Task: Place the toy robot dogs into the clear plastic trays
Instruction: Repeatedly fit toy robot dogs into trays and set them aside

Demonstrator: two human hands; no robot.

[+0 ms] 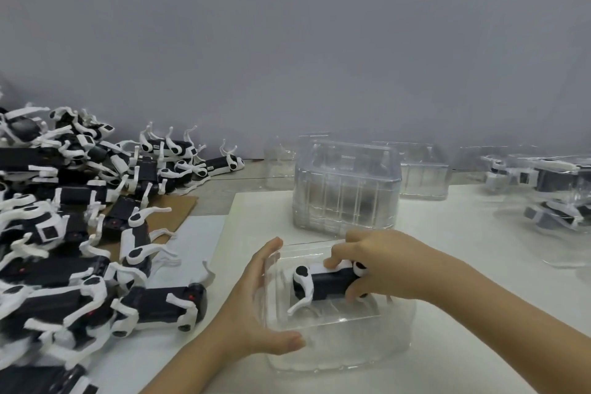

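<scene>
A black-and-white toy robot dog (323,285) lies on its side inside a clear plastic tray (367,349) near the table's front. My right hand (380,265) grips the dog's body from above, fingers curled over its back and underside. My left hand (256,307) holds the tray's left wall, fingers up the far corner and thumb along the near rim. A big heap of robot dogs (73,233) covers the left side of the table.
A tall stack of clear trays (347,189) stands just behind my hands, with another stack (423,173) behind it. Filled trays with dogs (556,189) sit at the far right. A brown cardboard sheet (169,211) lies under the heap. A grey wall closes the back.
</scene>
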